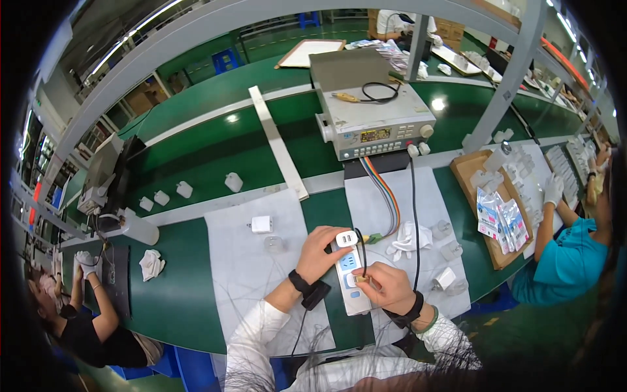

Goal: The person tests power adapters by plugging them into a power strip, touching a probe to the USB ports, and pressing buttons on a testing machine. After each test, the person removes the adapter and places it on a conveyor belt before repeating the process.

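A white power strip [356,305] with blue sockets lies before me, running away from me. At its far end sits a white two-port USB charger [347,239]; my left hand [321,253] is closed on it from the left side. Close to the strip's near half, my right hand [392,289] pinches the small gold-coloured plug of a black cable [363,251]. Beneath those fingers a second white charger [351,281] is partly covered. Both wrists wear black bands. A black box [316,295] on a lead hangs by my left wrist.
A grey bench instrument [375,121] stands beyond, trailing a rainbow ribbon cable [385,189]. White chargers [262,224] and clear caps [274,244] lie on white sheets. A crumpled cloth [411,240] and a cardboard tray [473,170] are rightward. Co-workers [571,245] sit at both sides.
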`<control>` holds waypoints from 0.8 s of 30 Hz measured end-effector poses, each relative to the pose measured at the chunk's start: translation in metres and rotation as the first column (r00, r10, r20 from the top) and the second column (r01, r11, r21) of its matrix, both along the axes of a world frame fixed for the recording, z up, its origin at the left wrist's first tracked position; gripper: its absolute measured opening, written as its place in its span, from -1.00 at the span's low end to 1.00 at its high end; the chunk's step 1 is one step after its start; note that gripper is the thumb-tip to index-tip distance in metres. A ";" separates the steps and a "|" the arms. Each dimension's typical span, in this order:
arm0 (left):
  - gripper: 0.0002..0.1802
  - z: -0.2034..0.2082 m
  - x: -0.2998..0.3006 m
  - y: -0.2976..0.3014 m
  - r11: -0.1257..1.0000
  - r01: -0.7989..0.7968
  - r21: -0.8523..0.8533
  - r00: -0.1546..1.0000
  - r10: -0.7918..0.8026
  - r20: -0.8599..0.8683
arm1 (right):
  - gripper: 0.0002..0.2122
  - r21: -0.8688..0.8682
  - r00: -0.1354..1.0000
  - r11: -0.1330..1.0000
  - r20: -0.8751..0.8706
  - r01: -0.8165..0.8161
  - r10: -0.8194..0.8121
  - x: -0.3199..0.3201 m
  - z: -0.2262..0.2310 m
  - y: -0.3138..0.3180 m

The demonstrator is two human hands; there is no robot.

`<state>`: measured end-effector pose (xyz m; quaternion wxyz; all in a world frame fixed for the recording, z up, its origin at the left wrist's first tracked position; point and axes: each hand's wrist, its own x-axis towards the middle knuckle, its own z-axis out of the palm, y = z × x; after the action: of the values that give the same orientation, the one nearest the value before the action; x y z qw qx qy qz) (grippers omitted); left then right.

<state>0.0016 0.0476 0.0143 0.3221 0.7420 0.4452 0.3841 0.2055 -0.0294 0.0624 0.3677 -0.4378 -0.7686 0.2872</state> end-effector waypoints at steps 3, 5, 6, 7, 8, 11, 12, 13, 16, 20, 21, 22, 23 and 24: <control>-0.52 0.008 -0.012 -0.002 0.994 -0.023 0.103 0.991 0.009 0.135 | -0.82 0.052 0.999 0.998 -0.008 -0.035 0.036 -0.003 -0.002 0.003; -0.50 0.044 -0.029 -0.005 0.983 -0.156 0.097 0.979 0.141 0.147 | -0.82 0.028 0.999 0.999 -0.041 -0.028 0.029 0.001 -0.007 0.004; -0.48 0.063 -0.041 -0.007 0.970 -0.223 0.094 0.967 0.208 0.150 | -0.82 0.015 0.998 1.000 -0.061 -0.026 0.027 0.001 -0.010 0.004; -0.48 0.088 -0.054 -0.009 0.968 -0.182 0.173 0.983 0.184 0.004 | -0.82 0.019 0.997 0.999 -0.067 -0.032 0.033 0.003 -0.012 0.005; -0.48 0.104 -0.067 -0.008 0.962 -0.122 0.245 0.977 0.160 -0.141 | -0.82 -0.003 0.997 1.000 -0.075 -0.026 0.026 0.007 -0.013 0.005; -0.49 0.113 -0.116 -0.023 0.942 -0.289 0.169 0.793 0.334 -0.510 | -0.82 -0.032 0.990 0.998 -0.135 -0.054 0.050 0.002 -0.012 0.005; -0.49 0.106 -0.133 -0.025 0.939 -0.291 0.184 0.782 0.344 -0.520 | -0.82 -0.050 0.988 0.997 -0.143 -0.064 0.056 0.001 -0.010 0.004; -0.51 0.088 -0.148 -0.022 0.947 -0.303 0.107 0.660 0.290 -0.693 | -0.82 -0.070 0.988 0.995 -0.144 -0.065 0.055 0.003 -0.009 0.003; -0.57 0.062 -0.171 -0.023 0.957 -0.280 0.078 0.494 0.213 -0.843 | -0.81 -0.104 0.984 0.991 -0.168 -0.082 0.064 0.002 -0.016 0.003; -0.55 0.082 -0.167 0.017 0.983 -0.168 0.078 0.498 0.153 -0.854 | -0.80 -0.122 0.984 0.988 -0.163 -0.089 0.069 0.008 -0.019 0.004; -0.52 0.090 -0.164 0.033 0.988 -0.143 0.057 0.501 0.122 -0.857 | -0.80 -0.116 0.986 0.989 -0.152 -0.089 0.071 0.010 -0.017 0.003; -0.57 0.090 -0.158 0.057 0.983 -0.090 0.162 0.422 0.185 -0.887 | -0.79 -0.107 0.988 0.991 -0.137 -0.086 0.071 0.011 -0.015 0.003; -0.62 0.084 -0.156 0.081 0.964 -0.041 0.263 0.328 0.262 -0.908 | -0.79 -0.101 0.987 0.990 -0.143 -0.093 0.078 0.009 -0.016 0.003; -0.68 0.068 -0.159 0.107 0.923 0.027 0.385 0.199 0.373 -0.906 | -0.79 -0.111 0.983 0.988 -0.159 -0.109 0.090 0.007 -0.016 0.002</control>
<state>-0.1573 0.1543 0.0823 -0.1959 0.8020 0.5607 -0.0627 0.2124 -0.0272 0.0463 0.3839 -0.3966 -0.7405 0.3834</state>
